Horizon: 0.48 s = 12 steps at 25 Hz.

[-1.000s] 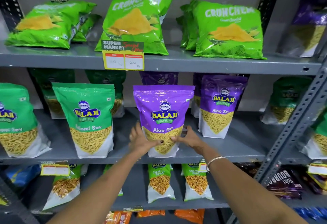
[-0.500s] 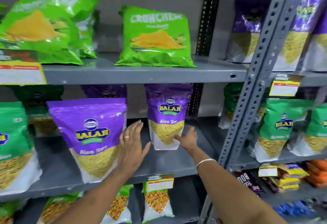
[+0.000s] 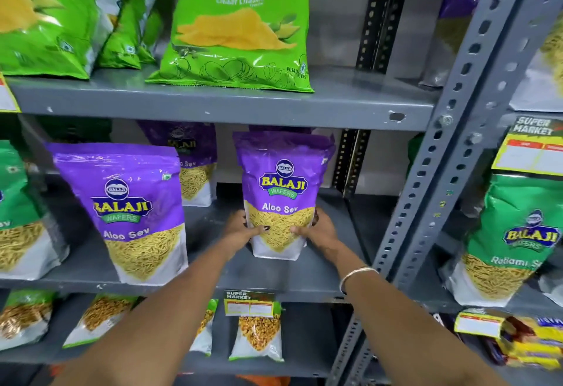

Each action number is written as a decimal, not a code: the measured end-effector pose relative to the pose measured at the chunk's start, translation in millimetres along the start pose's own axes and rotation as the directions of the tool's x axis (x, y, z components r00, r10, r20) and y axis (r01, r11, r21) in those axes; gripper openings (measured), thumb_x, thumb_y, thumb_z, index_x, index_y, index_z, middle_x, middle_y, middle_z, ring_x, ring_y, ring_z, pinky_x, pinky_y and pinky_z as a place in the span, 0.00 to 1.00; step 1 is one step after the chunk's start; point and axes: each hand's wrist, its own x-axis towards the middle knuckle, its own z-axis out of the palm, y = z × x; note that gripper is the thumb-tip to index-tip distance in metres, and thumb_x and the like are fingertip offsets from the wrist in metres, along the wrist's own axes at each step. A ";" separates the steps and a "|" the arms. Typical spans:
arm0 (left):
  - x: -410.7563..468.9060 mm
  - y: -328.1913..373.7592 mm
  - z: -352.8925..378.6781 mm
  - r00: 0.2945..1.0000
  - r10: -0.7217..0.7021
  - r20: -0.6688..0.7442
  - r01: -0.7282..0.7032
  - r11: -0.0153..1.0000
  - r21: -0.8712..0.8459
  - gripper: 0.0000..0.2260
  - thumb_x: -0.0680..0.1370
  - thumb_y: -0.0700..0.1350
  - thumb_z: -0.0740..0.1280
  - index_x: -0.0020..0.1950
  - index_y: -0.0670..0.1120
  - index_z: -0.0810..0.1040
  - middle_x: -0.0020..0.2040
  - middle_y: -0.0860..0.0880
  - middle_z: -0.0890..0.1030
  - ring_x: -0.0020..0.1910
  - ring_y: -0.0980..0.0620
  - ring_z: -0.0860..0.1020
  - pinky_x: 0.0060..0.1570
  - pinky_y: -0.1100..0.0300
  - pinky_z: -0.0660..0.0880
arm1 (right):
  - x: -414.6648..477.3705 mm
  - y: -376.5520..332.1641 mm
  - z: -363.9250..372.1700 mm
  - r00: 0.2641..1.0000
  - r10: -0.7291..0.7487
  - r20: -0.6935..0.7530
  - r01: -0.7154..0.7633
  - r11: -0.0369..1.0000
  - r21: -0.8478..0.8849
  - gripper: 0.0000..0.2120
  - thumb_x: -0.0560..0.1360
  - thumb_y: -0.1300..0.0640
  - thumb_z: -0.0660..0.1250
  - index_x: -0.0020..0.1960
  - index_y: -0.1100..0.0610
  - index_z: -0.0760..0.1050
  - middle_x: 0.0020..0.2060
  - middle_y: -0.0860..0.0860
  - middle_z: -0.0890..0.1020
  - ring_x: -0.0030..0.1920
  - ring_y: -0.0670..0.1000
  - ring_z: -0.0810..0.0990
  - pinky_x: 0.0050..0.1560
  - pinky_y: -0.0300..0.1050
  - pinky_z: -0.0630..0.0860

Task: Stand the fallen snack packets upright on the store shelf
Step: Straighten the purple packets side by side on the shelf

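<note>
A purple Aloo Sev packet [image 3: 281,184] stands upright on the grey middle shelf [image 3: 274,276]. My left hand [image 3: 242,232] grips its lower left side and my right hand [image 3: 316,230] grips its lower right side. Left of it stands a second purple Aloo Sev packet [image 3: 128,212] near the shelf's front edge. A third purple packet [image 3: 192,163] stands further back between them.
Green Crunchem chip bags [image 3: 240,29] lean on the top shelf. Green Balaji packets stand at the far left [image 3: 18,218] and on the right-hand rack [image 3: 511,242]. A perforated grey upright [image 3: 432,178] divides the racks. Small packets [image 3: 259,332] stand on the lower shelf.
Both hands left the left purple packet and moved right to close on the right purple packet. The view shifted right and closer to the shelf.
</note>
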 end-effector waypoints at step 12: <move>-46.7 -26.8 -3.3 0.999 -0.041 -0.007 0.041 0.979 0.199 0.14 0.56 0.55 0.75 0.31 0.51 0.73 0.51 0.42 0.84 0.54 0.41 0.80 0.61 0.41 0.72 | -67.7 10.4 -13.7 0.999 -0.023 -0.032 0.019 0.993 -0.113 0.32 0.62 0.64 0.78 0.62 0.65 0.70 0.59 0.61 0.80 0.59 0.59 0.79 0.62 0.55 0.76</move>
